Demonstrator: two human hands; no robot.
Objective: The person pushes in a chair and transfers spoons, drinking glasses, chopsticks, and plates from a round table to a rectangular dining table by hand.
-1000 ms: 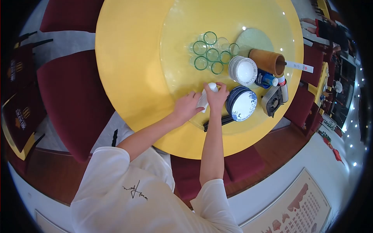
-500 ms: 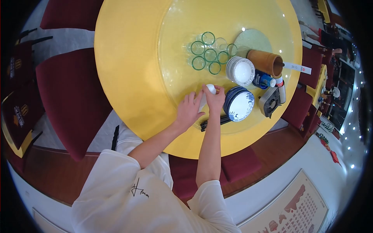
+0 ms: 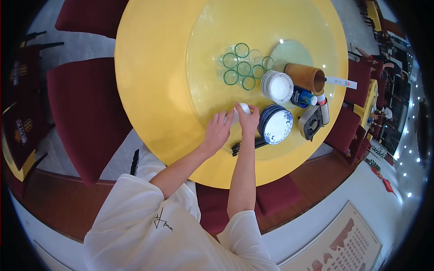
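Observation:
Both hands are on a narrow white stack [image 3: 244, 108], seemingly of small cups, lying tilted over the yellow table. My left hand [image 3: 218, 133] wraps the near left end, its fingers along the side. My right hand [image 3: 247, 119] grips the rounded far end between thumb and fingers. Part of the stack is hidden behind the fingers. Just right of my right hand stands a stack of blue-patterned plates [image 3: 278, 127]. Below it, dark chopsticks [image 3: 248, 146] lie partly behind my right forearm.
Several green-rimmed glasses [image 3: 243, 68] stand beyond the hands. To the right are stacked white bowls [image 3: 279, 87], a wooden cylinder [image 3: 304, 77], a blue can [image 3: 302, 96] and a portable stove [image 3: 312, 123]. Dark red chairs [image 3: 88, 113] surround the round yellow table [image 3: 149, 86].
The view has shifted slightly. Both hands stay on the white stack, which now leans a little more to the right. The tableware keeps its arrangement.

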